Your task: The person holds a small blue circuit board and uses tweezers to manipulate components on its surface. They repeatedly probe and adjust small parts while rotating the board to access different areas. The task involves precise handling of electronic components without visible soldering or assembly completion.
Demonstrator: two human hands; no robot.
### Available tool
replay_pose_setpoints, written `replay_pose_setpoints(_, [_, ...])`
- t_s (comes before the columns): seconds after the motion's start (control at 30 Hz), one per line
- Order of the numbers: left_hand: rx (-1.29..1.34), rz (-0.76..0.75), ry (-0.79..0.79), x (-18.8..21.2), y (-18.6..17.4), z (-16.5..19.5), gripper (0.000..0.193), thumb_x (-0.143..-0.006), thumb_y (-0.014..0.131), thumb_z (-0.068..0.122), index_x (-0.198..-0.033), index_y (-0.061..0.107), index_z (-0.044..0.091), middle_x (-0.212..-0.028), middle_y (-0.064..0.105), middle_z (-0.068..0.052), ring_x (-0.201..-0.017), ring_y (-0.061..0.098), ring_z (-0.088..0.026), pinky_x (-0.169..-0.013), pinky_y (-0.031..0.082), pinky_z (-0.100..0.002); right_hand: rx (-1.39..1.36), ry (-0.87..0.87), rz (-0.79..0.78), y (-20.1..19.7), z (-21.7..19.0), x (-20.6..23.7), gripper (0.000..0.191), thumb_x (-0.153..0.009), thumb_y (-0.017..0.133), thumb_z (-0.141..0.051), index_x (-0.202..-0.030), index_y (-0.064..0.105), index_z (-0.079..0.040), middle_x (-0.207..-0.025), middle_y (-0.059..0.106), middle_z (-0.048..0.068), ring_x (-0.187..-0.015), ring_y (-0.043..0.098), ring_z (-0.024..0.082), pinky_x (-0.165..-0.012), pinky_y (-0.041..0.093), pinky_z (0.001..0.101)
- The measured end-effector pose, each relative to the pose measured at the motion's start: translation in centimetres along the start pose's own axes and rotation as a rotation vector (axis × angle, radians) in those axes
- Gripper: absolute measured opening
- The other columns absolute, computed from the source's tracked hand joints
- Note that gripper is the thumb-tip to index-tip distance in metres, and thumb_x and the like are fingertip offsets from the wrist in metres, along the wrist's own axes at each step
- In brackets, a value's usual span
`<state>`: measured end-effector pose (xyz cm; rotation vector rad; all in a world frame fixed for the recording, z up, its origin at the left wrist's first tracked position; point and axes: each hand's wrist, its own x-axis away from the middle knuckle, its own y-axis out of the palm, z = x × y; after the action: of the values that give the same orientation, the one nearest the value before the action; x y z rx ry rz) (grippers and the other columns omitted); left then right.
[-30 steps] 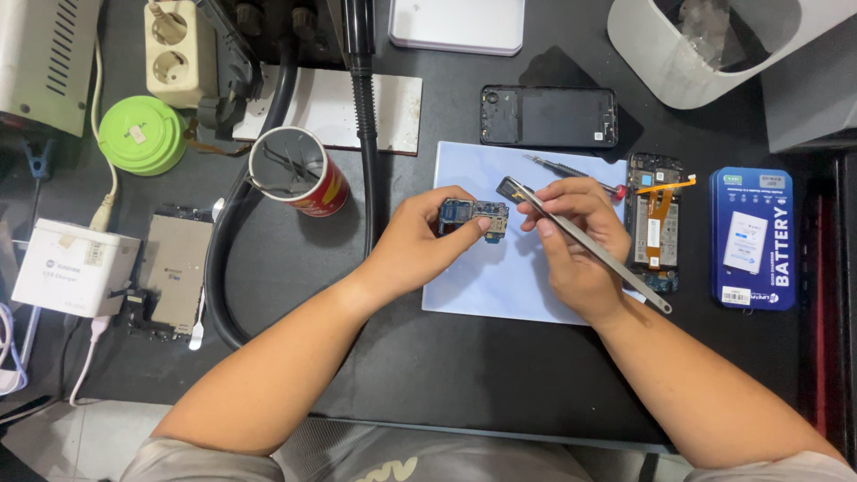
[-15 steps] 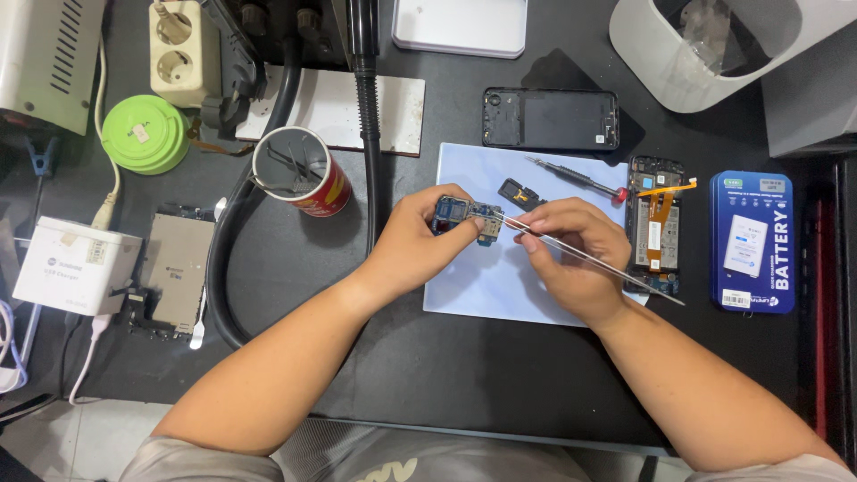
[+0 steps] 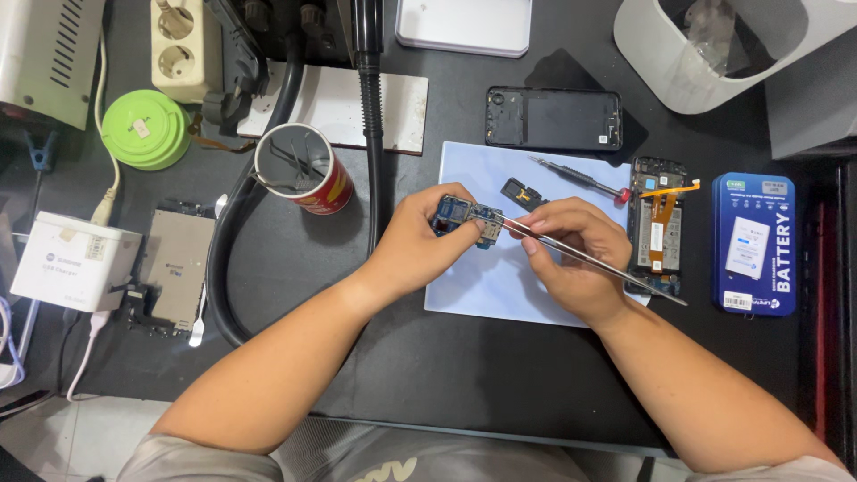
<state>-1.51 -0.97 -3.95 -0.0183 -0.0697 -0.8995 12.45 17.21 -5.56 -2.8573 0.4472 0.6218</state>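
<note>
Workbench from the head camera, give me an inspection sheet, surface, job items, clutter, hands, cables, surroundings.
Surface: black bench with a pale blue mat.
Job's things: small blue circuit board; metal tweezers, tips at the board.
Clutter: opened phone, phone back cover, screwdriver, blue battery box, red can, green round tin.
Grippers: left hand holds the board; right hand grips the tweezers.
Cables: thick black hose; white charger cable.
Surroundings: power strip, white bin.

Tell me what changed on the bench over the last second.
The right hand swung the tweezers down, tips now at the small circuit board in the left hand. A small black part now lies uncovered on the blue mat. Everything else stayed put.
</note>
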Motion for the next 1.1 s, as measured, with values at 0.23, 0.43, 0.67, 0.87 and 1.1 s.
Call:
replay_pose_setpoints(0.23, [-0.014, -0.01, 0.03, 0.05, 0.02, 0.06, 0.006, -0.091, 0.069, 0.008, -0.09, 0.067, 0.002, -0.076, 0.066, 0.004, -0.07, 0.055, -0.001, -0.062, 0.045, -0.022, 0.025, -0.008, -0.018, -0.06, -0.1, -0.1, 0.021, -0.092, 0.068, 0.014, -0.108, 0.061, 0.003, -0.116, 0.064, 0.016, -0.109, 0.073, 0.025, -0.1, 0.065, 0.0364])
replay_pose_setpoints(0.43, [-0.037, -0.009, 0.022, 0.1, -0.02, 0.15, 0.006, -0.091, 0.069, 0.008, -0.089, 0.068, 0.002, -0.074, 0.065, 0.003, -0.069, 0.054, -0.002, -0.062, 0.045, -0.023, 0.034, -0.01, -0.016, -0.04, -0.1, -0.14, 0.02, -0.092, 0.068, 0.013, -0.107, 0.061, 0.002, -0.115, 0.065, 0.017, -0.108, 0.073, 0.024, -0.1, 0.064, 0.0358])
replay_pose_setpoints(0.67, [-0.029, -0.013, 0.027, 0.1, 0.01, 0.28, 0.006, -0.091, 0.069, 0.008, -0.089, 0.068, 0.003, -0.075, 0.066, 0.003, -0.07, 0.055, -0.001, -0.062, 0.045, -0.022, 0.028, -0.008, -0.016, -0.04, -0.17, -0.12, 0.018, -0.093, 0.068, 0.012, -0.107, 0.061, 0.002, -0.115, 0.066, 0.017, -0.108, 0.074, 0.024, -0.1, 0.064, 0.0357])
replay_pose_setpoints(0.87, [-0.042, -0.017, -0.005, 0.14, -0.05, 0.41, 0.007, -0.091, 0.069, 0.009, -0.089, 0.068, 0.003, -0.073, 0.064, 0.004, -0.067, 0.054, -0.002, -0.06, 0.044, -0.023, 0.056, -0.016, -0.021, -0.1, -0.1, -0.11, 0.016, -0.093, 0.069, 0.01, -0.105, 0.062, 0.002, -0.114, 0.067, 0.017, -0.106, 0.074, 0.024, -0.097, 0.065, 0.0341])
replay_pose_setpoints(1.1, [-0.029, -0.011, 0.032, 0.13, 0.05, 0.45, 0.006, -0.091, 0.069, 0.009, -0.088, 0.068, 0.003, -0.075, 0.066, 0.004, -0.07, 0.055, -0.001, -0.062, 0.045, -0.022, 0.063, -0.017, -0.005, -0.02, -0.17, -0.08, 0.016, -0.093, 0.069, 0.011, -0.105, 0.062, 0.002, -0.113, 0.066, 0.017, -0.107, 0.074, 0.024, -0.097, 0.065, 0.0336])
